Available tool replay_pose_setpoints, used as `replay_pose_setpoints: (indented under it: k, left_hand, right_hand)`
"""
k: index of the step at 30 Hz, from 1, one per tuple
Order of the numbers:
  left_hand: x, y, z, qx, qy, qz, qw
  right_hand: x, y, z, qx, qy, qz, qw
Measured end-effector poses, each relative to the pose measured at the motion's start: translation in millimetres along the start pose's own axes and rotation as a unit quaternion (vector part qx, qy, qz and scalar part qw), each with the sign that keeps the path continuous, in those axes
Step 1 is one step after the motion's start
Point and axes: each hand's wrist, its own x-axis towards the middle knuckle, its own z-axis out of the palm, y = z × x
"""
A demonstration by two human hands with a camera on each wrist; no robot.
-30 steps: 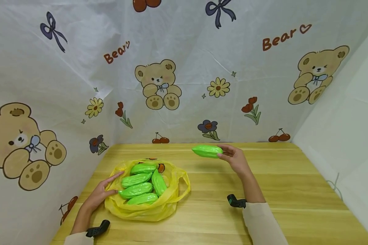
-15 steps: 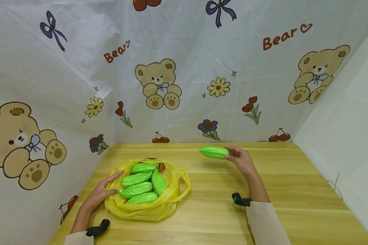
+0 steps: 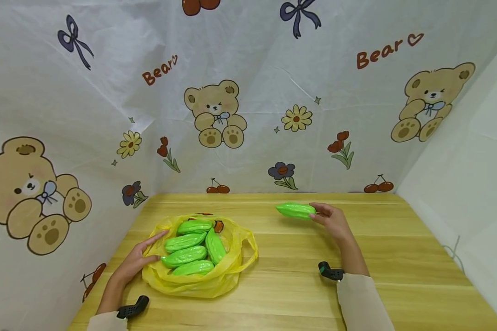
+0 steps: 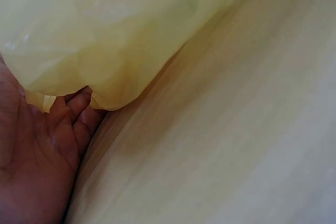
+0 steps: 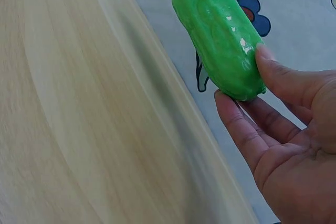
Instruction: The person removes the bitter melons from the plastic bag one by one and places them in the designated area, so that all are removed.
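Right grip [image 3: 332,222] has a gourd [image 3: 295,210] pinched by one end over the desk [image 3: 283,285], left grip [image 3: 133,263] lies relaxed against the bag [image 3: 190,288]. Carry step, I'd guess; next probably wants gentle lowering.

Right gourd [image 5: 215,35]: is gleaming glossy, lumpy
Left carrier bag [image 3: 190,288]: is showing translucent plastic
Tabletop [image 3: 286,285]: is showing smooth woodgrain

Bright green vegetable [image 3: 295,210], yellow bag [image 3: 194,288]
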Motion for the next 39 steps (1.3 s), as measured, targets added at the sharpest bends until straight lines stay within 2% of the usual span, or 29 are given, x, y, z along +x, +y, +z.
replay_pose_setpoints:
  k: [6, 13, 25, 39]
  left_hand:
    - [-0.4, -2.0, 0.1, 0.004, -0.002, 0.012, 0.9999]
    - [0.3, -2.0, -1.5, 0.008, 0.002, 0.016, 0.9998]
    - [-0.3, 0.6, 0.7, 0.001, 0.001, 0.009, 1.0]
    - [2.0, -0.6, -1.1, -0.002, -0.006, 0.016, 0.9999]
  right_hand:
    - [0.8, 10, -5, -0.022, 0.004, 0.005, 0.9997]
    - [2.7, 20, -2, -0.001, 0.006, 0.041, 0.9991]
    - [0.3, 22, -2, -0.017, 0.0, 0.023, 0.9996]
    - [4.0, 27, -3, -0.009, -0.002, 0.027, 0.9996]
